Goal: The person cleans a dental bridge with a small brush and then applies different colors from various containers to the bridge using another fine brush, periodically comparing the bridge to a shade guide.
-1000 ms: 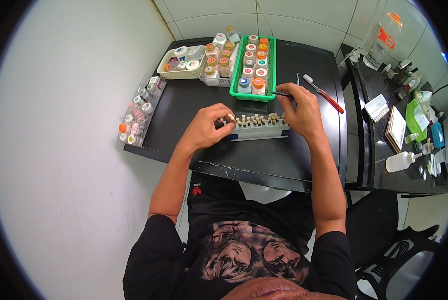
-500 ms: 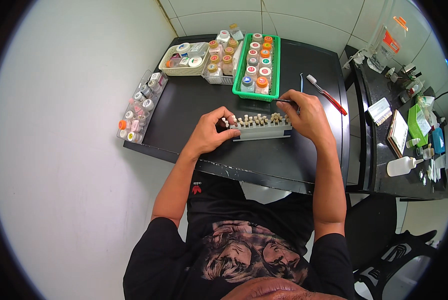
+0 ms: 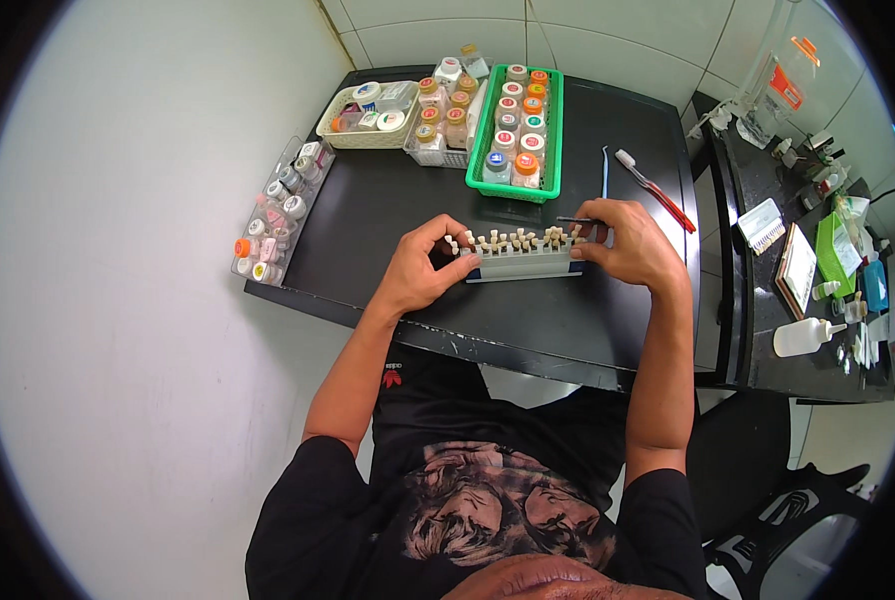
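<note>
A dental shade guide (image 3: pixel 523 265), a pale grey holder with a row of tooth-coloured tabs along its top, stands near the front of the black table. My left hand (image 3: pixel 423 268) is closed on its left end, thumb at the front and fingers behind. My right hand (image 3: pixel 628 243) is at the other end, its thumb touching the guide's right corner. Between the right fingers is a thin dark stick (image 3: pixel 571 219), pointing left above the tabs; its kind is not clear. A light-blue slim tool (image 3: pixel 606 170) lies just beyond the right hand, its lower end hidden.
A green basket (image 3: pixel 558 130) of capped jars stands at the back, beside a clear bin (image 3: pixel 438 158) of bottles and a cream basket (image 3: pixel 329 133). Another jar tray (image 3: pixel 303 205) sits at the left edge. A red-handled toothbrush (image 3: pixel 658 192) lies right. A cluttered side table (image 3: pixel 753 340) adjoins.
My right hand has come slightly nearer and lower, bringing the dark stick down and its thumb onto the guide's right end. The left hand keeps its place.
</note>
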A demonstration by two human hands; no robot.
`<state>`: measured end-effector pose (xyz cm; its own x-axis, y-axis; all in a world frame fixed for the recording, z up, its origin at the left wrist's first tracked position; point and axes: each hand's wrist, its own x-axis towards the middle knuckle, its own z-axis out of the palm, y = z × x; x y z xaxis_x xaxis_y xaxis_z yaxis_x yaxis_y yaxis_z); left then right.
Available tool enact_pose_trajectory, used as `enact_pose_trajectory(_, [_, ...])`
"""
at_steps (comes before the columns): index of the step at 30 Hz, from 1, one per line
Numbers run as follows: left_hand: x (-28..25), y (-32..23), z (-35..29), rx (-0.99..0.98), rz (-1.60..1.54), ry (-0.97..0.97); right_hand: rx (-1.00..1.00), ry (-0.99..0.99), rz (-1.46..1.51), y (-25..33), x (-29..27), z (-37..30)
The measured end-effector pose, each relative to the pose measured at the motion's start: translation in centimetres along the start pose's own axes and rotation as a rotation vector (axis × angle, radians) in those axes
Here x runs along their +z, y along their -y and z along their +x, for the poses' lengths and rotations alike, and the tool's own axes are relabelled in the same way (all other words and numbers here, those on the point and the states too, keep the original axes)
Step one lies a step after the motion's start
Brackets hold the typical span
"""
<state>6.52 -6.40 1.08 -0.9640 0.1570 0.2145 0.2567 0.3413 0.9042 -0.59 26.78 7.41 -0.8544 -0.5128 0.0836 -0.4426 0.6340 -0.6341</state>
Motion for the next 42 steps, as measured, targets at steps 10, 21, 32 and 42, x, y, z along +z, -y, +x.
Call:
enact_pose_trajectory(10, [0.0,-0.7,0.4,0.092,0.042,-0.021,-0.055,0.011,-0.057,0.0,0.2,0.0])
enact_pose_trajectory(21, [-0.5,-1.6,1.0,-0.027,-0.016,0.022,-0.021,0.030,-0.053,0.1,0.2,0.0])
enact_pose_trajectory(32, [-0.1,-2.5,1.9,-0.005,0.121,0.092,-0.024,0.034,-0.070,0.2,0.1,-0.1])
enact_pose_trajectory(42, [-0.4,-3.1,2.6,0.022,0.201,0.087,-0.015,0.038,-0.099,0.6,0.1,-0.2])
